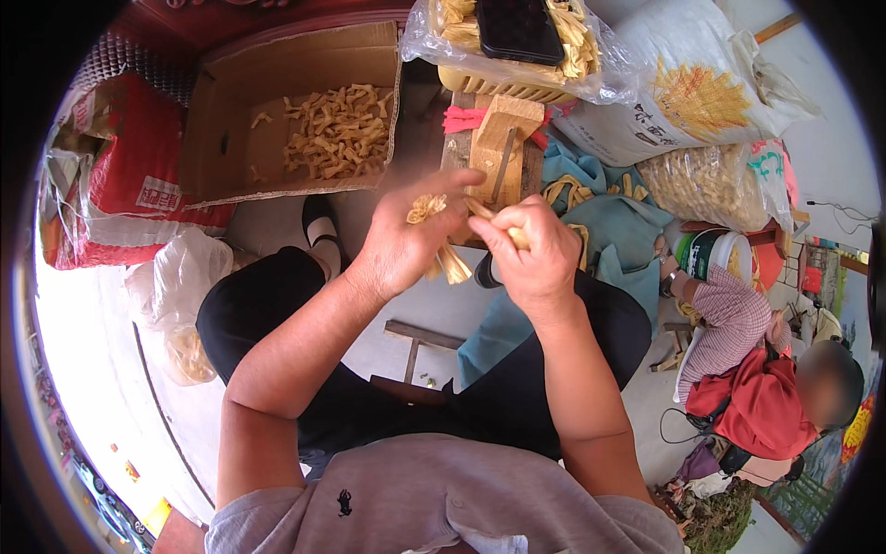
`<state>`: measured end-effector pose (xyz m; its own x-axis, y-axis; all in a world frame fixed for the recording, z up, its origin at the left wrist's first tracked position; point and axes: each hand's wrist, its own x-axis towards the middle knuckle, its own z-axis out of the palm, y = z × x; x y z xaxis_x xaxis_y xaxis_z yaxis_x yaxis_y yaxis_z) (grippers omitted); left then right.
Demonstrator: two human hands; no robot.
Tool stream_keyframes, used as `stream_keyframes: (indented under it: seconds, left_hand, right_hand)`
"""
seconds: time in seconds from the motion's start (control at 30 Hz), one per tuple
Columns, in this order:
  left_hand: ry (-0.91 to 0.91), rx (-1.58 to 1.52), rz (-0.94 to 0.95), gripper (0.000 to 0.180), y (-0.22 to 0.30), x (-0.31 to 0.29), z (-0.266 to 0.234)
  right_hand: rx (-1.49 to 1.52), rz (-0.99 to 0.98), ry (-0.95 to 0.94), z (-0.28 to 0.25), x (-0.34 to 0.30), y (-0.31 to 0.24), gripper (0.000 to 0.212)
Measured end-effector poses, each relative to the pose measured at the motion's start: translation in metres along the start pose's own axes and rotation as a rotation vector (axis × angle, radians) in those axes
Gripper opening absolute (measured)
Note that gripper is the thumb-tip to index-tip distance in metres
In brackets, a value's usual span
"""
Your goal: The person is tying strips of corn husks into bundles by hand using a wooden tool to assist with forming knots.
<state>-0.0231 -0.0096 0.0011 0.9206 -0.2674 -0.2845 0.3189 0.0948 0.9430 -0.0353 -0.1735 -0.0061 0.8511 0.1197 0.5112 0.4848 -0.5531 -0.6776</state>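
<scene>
- Your two hands meet at the centre of the view, raised over your lap, forearms coming in from 6 o'clock.
- Your left hand (406, 242) is closed around a bundle of pale yellow straw-like strips (441, 242); a frayed tuft sticks out above the thumb and the cut ends hang down below the palm.
- Your right hand (531, 247) is clenched just beside it at 3 o'clock, pinching one strip of the same bundle between thumb and fingers; the two hands touch at the fingertips.
- Straight ahead at 12 o'clock, just past the hands, stands a small wooden block stand (498, 138) with red cord (466, 118) tied around its base.
- Beyond it, at the top edge, a plastic-wrapped basket (517, 74) holds more yellow strips, with a dark tray (517, 28) lying on top.
- At 11 o'clock an open cardboard box (231, 111) holds a loose heap of finished knotted pieces (337, 129).
- At 9 o'clock lies a red sack (138, 175), with a clear plastic bag (185, 277) beneath it.
- At 1 o'clock sits a large white sack (692, 83); blue cloth (609, 222) spreads under it with strips lying on it.
- At 4 o'clock another person (757, 388) in red sits low on the floor.
</scene>
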Motion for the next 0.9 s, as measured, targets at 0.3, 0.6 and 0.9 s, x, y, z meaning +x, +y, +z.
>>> stream_keyframes:
  seconds: [0.3, 0.6, 0.9]
  left_hand:
    - [-0.601, 0.407, -0.443, 0.018, 0.003, -0.033, -0.002]
    - [-0.412, 0.537, 0.472, 0.032, 0.036, -0.037, -0.024]
    - [0.09, 0.936, 0.973, 0.027, 0.014, -0.03, -0.023]
  right_hand:
    - [0.308, -0.051, -0.382, -0.02, 0.0, -0.02, 0.024]
    - [0.58, 0.53, -0.606, -0.027, 0.001, -0.022, 0.016]
    - [1.426, 1.076, -0.287, 0.007, -0.017, -0.027, 0.012]
